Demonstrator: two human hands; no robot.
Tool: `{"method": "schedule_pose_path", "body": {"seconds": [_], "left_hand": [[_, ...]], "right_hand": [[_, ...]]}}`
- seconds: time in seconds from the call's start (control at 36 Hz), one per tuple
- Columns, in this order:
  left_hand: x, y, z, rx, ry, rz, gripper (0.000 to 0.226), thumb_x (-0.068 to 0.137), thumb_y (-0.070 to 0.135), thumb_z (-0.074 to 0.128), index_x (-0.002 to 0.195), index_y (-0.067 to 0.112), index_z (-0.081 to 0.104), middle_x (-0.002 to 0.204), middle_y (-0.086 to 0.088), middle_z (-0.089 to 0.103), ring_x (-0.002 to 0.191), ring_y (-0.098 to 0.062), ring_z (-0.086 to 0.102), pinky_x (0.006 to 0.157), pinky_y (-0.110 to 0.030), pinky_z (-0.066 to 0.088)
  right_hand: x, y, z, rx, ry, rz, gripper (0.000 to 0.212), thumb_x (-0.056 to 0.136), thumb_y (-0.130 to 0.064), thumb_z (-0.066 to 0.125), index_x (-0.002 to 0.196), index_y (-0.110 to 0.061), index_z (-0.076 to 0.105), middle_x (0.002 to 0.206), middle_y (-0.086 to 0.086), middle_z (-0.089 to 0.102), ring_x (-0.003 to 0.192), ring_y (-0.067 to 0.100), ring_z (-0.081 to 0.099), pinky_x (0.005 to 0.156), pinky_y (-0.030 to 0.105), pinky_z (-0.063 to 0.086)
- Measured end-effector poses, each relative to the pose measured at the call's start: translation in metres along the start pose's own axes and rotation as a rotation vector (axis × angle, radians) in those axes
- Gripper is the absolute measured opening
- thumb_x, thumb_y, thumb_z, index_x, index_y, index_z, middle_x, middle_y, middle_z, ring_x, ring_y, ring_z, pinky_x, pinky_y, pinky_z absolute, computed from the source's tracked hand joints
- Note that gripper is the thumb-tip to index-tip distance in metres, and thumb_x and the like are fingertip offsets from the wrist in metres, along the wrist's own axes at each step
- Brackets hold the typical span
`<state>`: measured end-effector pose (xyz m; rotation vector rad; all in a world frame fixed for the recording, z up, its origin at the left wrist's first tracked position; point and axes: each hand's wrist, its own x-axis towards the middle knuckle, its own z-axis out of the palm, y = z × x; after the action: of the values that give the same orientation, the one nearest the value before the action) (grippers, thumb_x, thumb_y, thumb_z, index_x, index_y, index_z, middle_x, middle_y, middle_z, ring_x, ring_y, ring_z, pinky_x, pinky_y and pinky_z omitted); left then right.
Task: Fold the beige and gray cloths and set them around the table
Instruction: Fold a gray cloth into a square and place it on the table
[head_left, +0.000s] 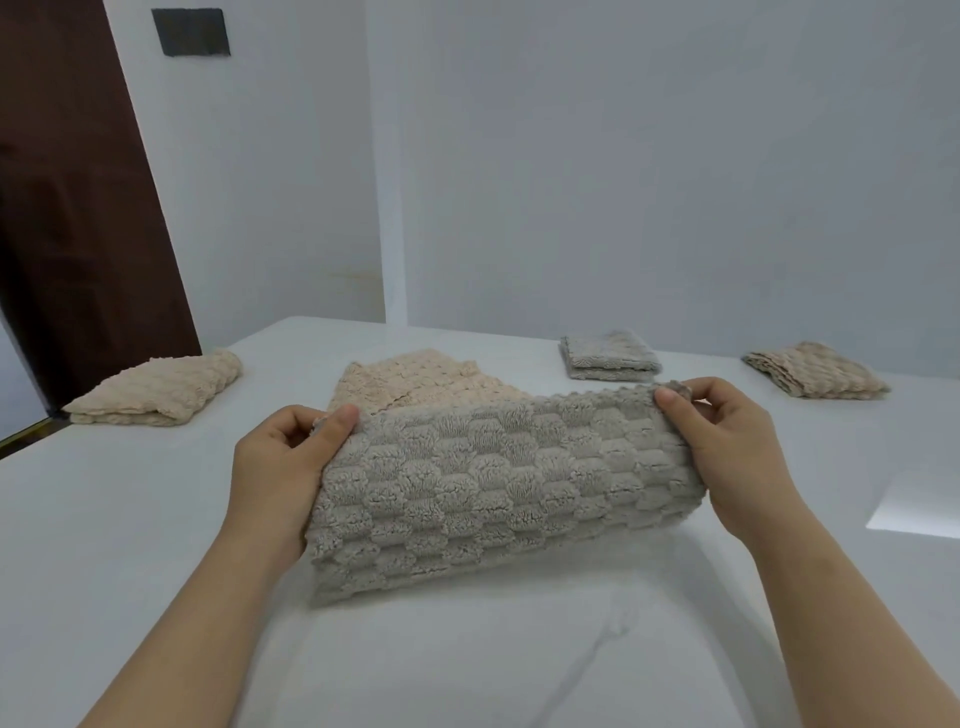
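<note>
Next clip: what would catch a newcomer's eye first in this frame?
The gray cloth at the near centre, its upper corners pinched by the left hand and right hand, mid-fold. Behind it lies a loose beige cloth. Further out sit a folded beige cloth at left, a folded gray cloth at the back and another folded beige one far right.
</note>
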<state>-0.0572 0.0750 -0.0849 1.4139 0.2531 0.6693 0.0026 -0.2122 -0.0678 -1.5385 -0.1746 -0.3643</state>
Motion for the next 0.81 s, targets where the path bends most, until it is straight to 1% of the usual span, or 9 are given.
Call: {"method": "schedule_pose_path", "body": {"seconds": [0.08,0.19,0.25,0.36,0.44,0.53,0.61,0.69,0.81], "left_hand": [[0.002,0.003,-0.003,-0.072,-0.104,-0.168,0.02,0.085,0.026,0.061,0.068,0.017,0.056,0.073,-0.001,0.06,0.067,-0.015,0.055,0.061,-0.026,0.044],[0.016,0.002,-0.006,-0.06,-0.17,-0.333,0.013,0.095,0.015,0.041,0.09,0.02,0.051,0.12,-0.007,0.055,0.097,-0.018,0.058,0.063,-0.014,0.042],[0.016,0.0,-0.01,-0.072,-0.254,-0.405,0.021,0.096,0.009,0.038,0.087,0.021,0.053,0.106,-0.005,0.058,0.073,-0.015,0.065,0.043,-0.016,0.048],[0.007,-0.011,-0.012,0.051,-0.326,-0.488,0.027,0.092,0.004,0.045,0.075,0.018,0.059,0.057,-0.004,0.06,0.039,-0.015,0.055,0.034,-0.014,0.042],[0.008,-0.016,-0.009,0.205,-0.327,-0.449,0.033,0.088,0.0,0.042,0.065,0.015,0.061,0.058,-0.004,0.054,0.05,-0.017,0.045,0.037,-0.015,0.035],[0.006,-0.019,-0.007,0.346,-0.399,-0.335,0.019,0.087,0.0,0.053,0.078,0.015,0.063,0.074,-0.006,0.057,0.062,-0.016,0.048,0.05,-0.02,0.04],[0.002,-0.021,-0.005,0.386,-0.44,-0.253,0.028,0.082,-0.004,0.061,0.09,0.022,0.061,0.103,-0.006,0.056,0.08,-0.02,0.057,0.069,-0.029,0.05],[0.003,-0.025,-0.005,0.448,-0.374,-0.123,0.036,0.08,-0.001,0.066,0.091,0.033,0.06,0.105,0.007,0.053,0.105,-0.024,0.055,0.094,-0.041,0.048],[0.004,-0.032,-0.001,0.583,-0.291,0.023,0.033,0.081,0.008,0.067,0.097,0.035,0.056,0.117,0.005,0.053,0.106,-0.017,0.053,0.089,-0.027,0.04]], "right_hand": [[0.0,-0.005,0.0,-0.035,-0.036,0.035,0.023,0.085,-0.019,0.063,0.065,-0.018,0.053,0.054,-0.004,0.061,0.052,0.014,0.056,0.055,0.027,0.048],[-0.001,-0.011,-0.001,-0.084,-0.092,0.15,0.025,0.085,-0.02,0.063,0.065,-0.013,0.05,0.05,-0.001,0.06,0.039,0.011,0.055,0.039,0.02,0.046],[-0.001,-0.009,-0.001,-0.141,-0.101,0.208,0.026,0.085,-0.022,0.064,0.065,-0.012,0.051,0.051,0.003,0.057,0.037,0.014,0.053,0.039,0.019,0.044],[-0.002,0.009,0.001,-0.163,-0.107,0.365,0.026,0.087,-0.019,0.063,0.065,-0.01,0.051,0.054,0.006,0.056,0.041,0.017,0.055,0.042,0.023,0.048],[-0.004,0.028,0.0,-0.223,-0.112,0.421,0.02,0.089,-0.015,0.059,0.071,-0.008,0.055,0.062,0.01,0.053,0.055,0.023,0.048,0.057,0.032,0.043],[-0.003,0.037,0.0,-0.3,-0.103,0.372,0.014,0.091,-0.014,0.055,0.078,-0.009,0.059,0.065,0.009,0.053,0.054,0.02,0.048,0.053,0.026,0.04],[-0.002,0.04,0.002,-0.317,-0.06,0.285,0.014,0.094,-0.017,0.05,0.083,-0.013,0.059,0.067,0.008,0.052,0.051,0.017,0.044,0.048,0.022,0.033],[-0.003,0.041,0.003,-0.313,0.003,0.22,0.014,0.095,-0.019,0.048,0.088,-0.013,0.058,0.066,0.008,0.051,0.048,0.016,0.042,0.045,0.021,0.03],[-0.006,0.044,0.006,-0.424,0.038,0.098,0.015,0.095,-0.023,0.046,0.085,-0.024,0.057,0.073,0.0,0.059,0.066,0.022,0.052,0.058,0.027,0.037]]}}
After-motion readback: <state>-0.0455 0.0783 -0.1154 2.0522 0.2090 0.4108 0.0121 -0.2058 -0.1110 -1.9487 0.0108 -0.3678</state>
